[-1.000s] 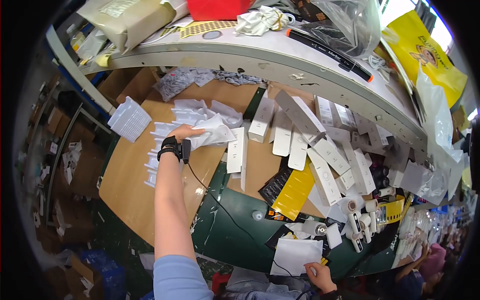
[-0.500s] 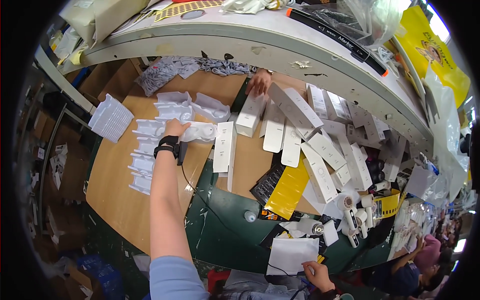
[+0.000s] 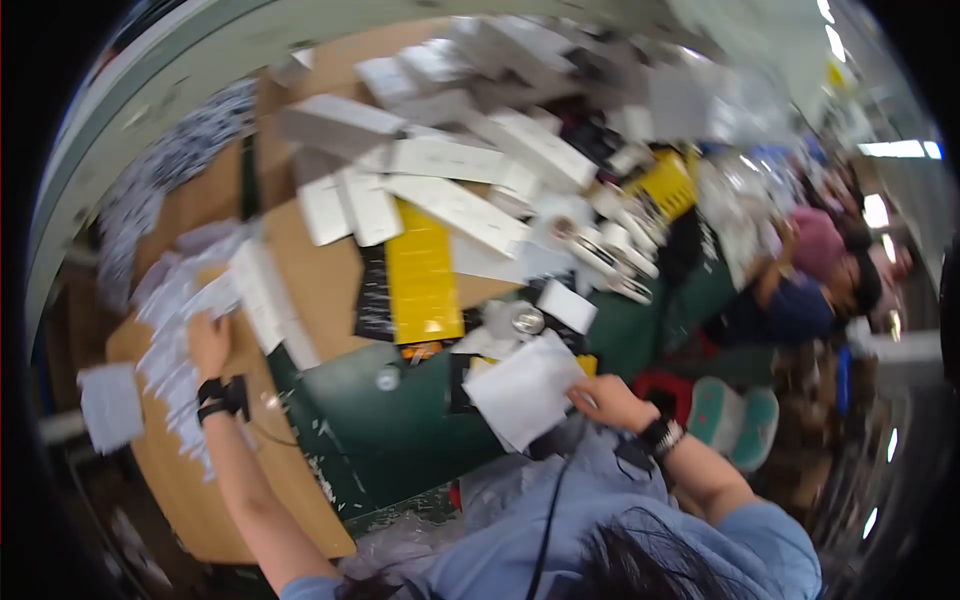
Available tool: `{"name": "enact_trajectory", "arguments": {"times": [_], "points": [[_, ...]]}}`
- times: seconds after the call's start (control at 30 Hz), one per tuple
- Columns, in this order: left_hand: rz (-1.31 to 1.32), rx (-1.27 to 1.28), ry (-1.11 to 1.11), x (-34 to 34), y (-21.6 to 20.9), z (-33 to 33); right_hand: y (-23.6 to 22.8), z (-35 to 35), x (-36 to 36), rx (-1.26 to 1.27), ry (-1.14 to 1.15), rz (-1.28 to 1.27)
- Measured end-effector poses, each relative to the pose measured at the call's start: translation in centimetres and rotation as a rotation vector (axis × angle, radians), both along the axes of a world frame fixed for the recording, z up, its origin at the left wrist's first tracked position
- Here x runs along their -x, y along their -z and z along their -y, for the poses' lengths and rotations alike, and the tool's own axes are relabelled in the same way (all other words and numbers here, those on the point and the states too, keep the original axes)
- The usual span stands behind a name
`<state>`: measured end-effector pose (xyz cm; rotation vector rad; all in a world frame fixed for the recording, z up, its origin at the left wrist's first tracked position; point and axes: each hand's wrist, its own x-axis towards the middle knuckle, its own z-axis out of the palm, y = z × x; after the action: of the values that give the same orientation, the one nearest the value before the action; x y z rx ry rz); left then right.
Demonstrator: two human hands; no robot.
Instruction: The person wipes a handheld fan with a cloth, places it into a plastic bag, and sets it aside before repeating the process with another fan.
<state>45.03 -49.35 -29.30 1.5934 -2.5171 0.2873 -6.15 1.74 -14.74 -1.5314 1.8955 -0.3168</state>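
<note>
My left hand (image 3: pixel 208 342), blurred by motion, is over the row of white plastic trays (image 3: pixel 172 355) on the wooden board. Its fingers seem closed on the near end of a white tray (image 3: pixel 216 294) that points toward an upright-looking long white box (image 3: pixel 262 290). At the table's near edge my right hand (image 3: pixel 612 402) has thumb and fingers together at the right edge of a white sheet (image 3: pixel 528 388), which may be a flat pouch. Black straps circle both wrists.
Long white boxes (image 3: pixel 455 160) lie piled at the back. A yellow sheet (image 3: pixel 424 280), a small clear-topped jar (image 3: pixel 526 318) and white handheld devices (image 3: pixel 612 255) lie nearer. A shelf edge (image 3: pixel 130 110) overhangs at left. Another person (image 3: pixel 800 290) sits at right.
The view has swung right and blurred. My right hand has come onto the edge of the white sheet. Another person's hand among the boxes is no longer in view.
</note>
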Motion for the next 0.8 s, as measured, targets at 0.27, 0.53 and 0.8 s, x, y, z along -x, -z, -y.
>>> {"name": "enact_trajectory", "arguments": {"times": [0.27, 0.53, 0.8], "points": [[-0.182, 0.118, 0.049, 4.7, -7.5, -2.7, 2.7, -7.7, 11.0, 0.038, 0.566, -0.229], [-0.705, -0.476, 0.355, 23.5, -17.4, -29.2, 2.1, -4.1, 13.7, -0.068, 0.634, -0.227], [-0.439, -0.92, 0.706, 31.9, -7.9, -44.6, 3.3, 4.4, 14.2, 0.425, 0.505, -0.245]]}}
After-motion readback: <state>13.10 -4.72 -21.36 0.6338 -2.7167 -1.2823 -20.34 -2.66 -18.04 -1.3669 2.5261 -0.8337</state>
